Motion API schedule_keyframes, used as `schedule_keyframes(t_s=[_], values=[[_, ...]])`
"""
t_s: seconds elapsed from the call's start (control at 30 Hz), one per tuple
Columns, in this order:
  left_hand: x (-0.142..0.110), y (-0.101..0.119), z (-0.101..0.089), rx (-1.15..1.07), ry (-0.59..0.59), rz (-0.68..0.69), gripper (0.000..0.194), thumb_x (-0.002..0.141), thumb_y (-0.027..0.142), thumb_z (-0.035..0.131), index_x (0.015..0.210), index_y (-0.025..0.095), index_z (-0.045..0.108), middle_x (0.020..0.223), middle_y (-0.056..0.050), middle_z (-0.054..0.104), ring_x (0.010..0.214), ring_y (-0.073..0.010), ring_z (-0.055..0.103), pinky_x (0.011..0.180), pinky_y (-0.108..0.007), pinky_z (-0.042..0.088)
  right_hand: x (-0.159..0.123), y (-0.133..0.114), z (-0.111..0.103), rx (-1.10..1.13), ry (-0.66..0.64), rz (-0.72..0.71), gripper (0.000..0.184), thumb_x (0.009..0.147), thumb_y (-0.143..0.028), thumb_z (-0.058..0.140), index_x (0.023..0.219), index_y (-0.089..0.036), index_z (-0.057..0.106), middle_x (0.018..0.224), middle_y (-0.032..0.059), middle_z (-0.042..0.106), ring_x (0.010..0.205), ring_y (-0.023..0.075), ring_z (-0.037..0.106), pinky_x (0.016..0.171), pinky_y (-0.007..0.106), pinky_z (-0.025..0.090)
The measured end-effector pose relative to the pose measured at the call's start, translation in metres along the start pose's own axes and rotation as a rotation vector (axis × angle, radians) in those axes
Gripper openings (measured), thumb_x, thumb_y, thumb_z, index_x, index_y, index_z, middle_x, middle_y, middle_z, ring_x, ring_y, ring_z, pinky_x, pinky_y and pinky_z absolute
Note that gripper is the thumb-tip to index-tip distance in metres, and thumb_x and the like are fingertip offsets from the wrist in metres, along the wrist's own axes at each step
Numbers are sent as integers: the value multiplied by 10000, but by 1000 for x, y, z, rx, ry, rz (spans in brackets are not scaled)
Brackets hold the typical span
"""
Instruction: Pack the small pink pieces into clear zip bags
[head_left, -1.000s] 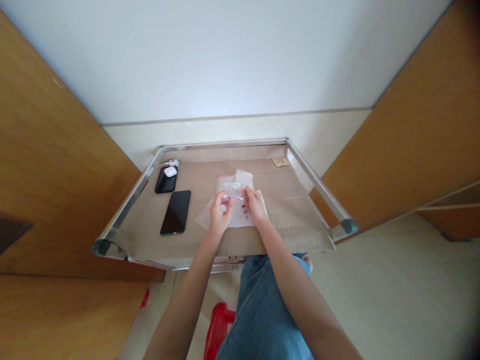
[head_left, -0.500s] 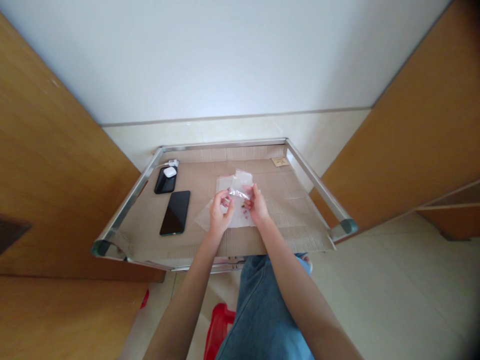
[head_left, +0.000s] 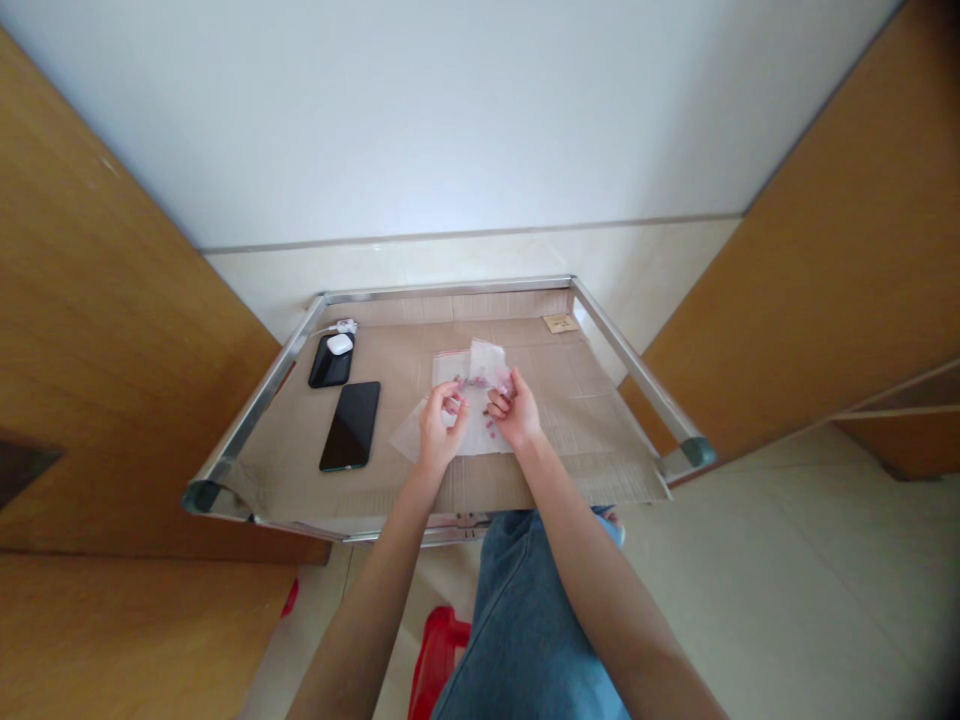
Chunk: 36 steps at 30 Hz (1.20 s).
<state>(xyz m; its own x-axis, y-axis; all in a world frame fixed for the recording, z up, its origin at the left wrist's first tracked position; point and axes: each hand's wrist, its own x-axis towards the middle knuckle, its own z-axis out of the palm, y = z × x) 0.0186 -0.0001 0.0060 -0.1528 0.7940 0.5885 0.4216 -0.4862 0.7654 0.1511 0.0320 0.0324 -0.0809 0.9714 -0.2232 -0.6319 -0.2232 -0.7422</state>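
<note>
Left hand (head_left: 441, 425) above the cardboard (head_left: 585, 420), fingers curled with the thumb near them; whether it pinches anything, cannot tell. Just beyond, flat translucent bags (head_left: 448, 367) lie overlapping mid-cardboard, milky, a thin reddish line along one top edge, with tiny reddish-brown bits (head_left: 491, 425) scattered toward the right. Right hand (head_left: 519, 412), fingers bent, pinches a small clear bag (head_left: 502, 384), shiny, crumpled and pink-tinged, over the milky ones.
</note>
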Motion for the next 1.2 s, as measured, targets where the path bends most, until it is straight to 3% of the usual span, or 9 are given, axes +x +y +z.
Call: schedule_keyframes(t_s=[0.27,0.47,0.7,0.87,1.07,1.2], values=[[0,0,0,13,1,15,254,816,292,544,1050,194,526,835,-24,616,656,-107,551,673,-250,463,4,10,-1,-7,9,-12,364,716,-521,575,611,-207,425,446,-92,358,318,34,143,315,197,95],[-1,-1,1,81,-3,60,355,814,317,561,1144,195,510,896,-44,635,661,-111,566,688,-263,484,3,13,-1,-120,7,-39,396,727,-535,536,555,-196,425,405,-100,278,303,29,146,322,193,88],[-2,-5,4,171,7,56,423,852,343,512,1237,181,449,991,-87,643,694,-119,591,692,-280,508,2,18,0,-246,13,-38,388,729,-516,531,537,-199,415,386,-93,289,292,33,168,312,197,82],[-2,-4,3,216,-25,72,306,883,326,456,1142,179,526,1023,-100,643,782,-139,610,739,-288,503,2,16,1,-187,-16,7,386,741,-484,532,525,-204,377,373,-97,266,280,33,163,310,200,79],[-2,-6,3,205,-6,65,234,884,319,447,1036,170,543,931,-74,640,741,-126,597,692,-260,491,3,14,1,-159,-34,35,401,749,-467,526,521,-208,323,357,-105,237,275,32,148,306,193,76],[-3,-5,2,182,9,60,311,861,345,486,1120,174,512,960,-76,637,747,-127,599,706,-267,497,2,14,0,-172,-29,56,408,751,-460,524,521,-209,299,358,-106,222,282,32,147,305,188,73]])
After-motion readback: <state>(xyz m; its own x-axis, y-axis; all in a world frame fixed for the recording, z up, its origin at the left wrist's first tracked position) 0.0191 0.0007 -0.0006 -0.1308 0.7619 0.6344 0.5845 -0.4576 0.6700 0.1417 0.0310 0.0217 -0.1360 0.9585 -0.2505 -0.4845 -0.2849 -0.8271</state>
